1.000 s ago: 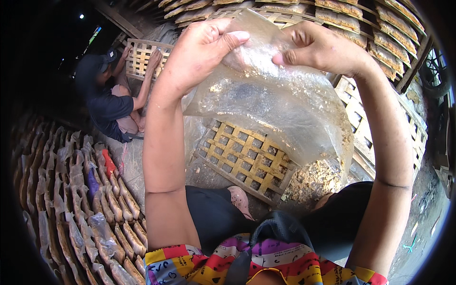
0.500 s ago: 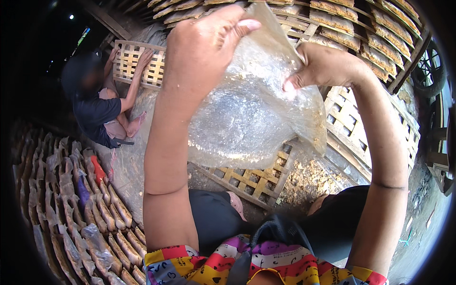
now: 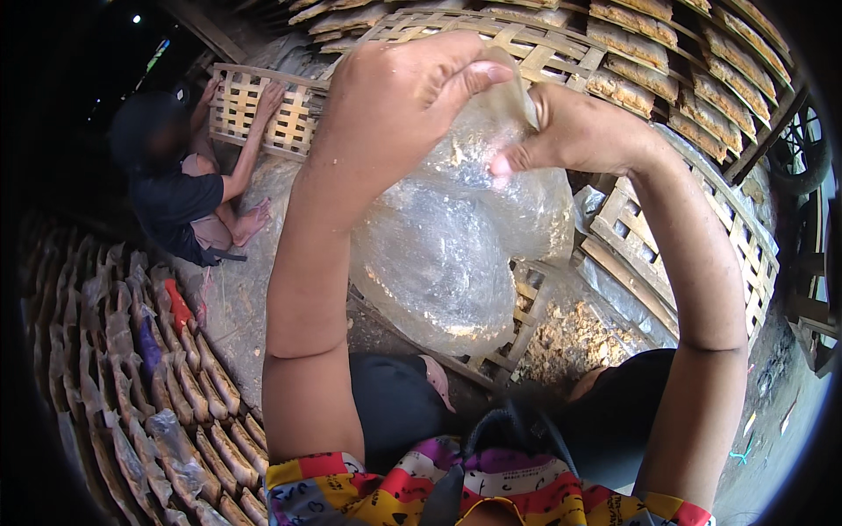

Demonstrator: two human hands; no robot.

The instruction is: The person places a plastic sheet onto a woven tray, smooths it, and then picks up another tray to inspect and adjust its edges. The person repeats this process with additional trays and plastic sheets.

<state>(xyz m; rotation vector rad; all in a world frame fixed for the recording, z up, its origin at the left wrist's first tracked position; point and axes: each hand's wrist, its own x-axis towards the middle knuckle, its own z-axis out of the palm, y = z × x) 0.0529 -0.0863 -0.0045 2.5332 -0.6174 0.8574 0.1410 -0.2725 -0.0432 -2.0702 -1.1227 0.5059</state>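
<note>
A cloudy, crumb-specked sheet of clear plastic [image 3: 438, 254] hangs in front of me, creased and bulging. My left hand [image 3: 408, 105] grips its upper edge, thumb pressed against the curled fingers. Close beside it my right hand [image 3: 574, 131] pinches the sheet, thumb on the near face and the other fingers partly hidden behind. Below the plastic, a woven bamboo tray [image 3: 522, 302] lies partly covered from view. Pale orange-brown crumbs [image 3: 570, 342] are heaped on the ground to its right.
A person [image 3: 180, 188] crouches at the left, both hands on another woven tray [image 3: 263, 110]. Racks of filled slabs [image 3: 631, 44] rise at the far right. More woven panels [image 3: 645, 232] lie beside my right arm. Rows of plastic-lined slabs [image 3: 167, 386] stand at lower left.
My hands have drawn closer together, the right one shifting leftward. The plastic sheet has folded inward and hangs narrower and lower, uncovering more of the woven panel behind it.
</note>
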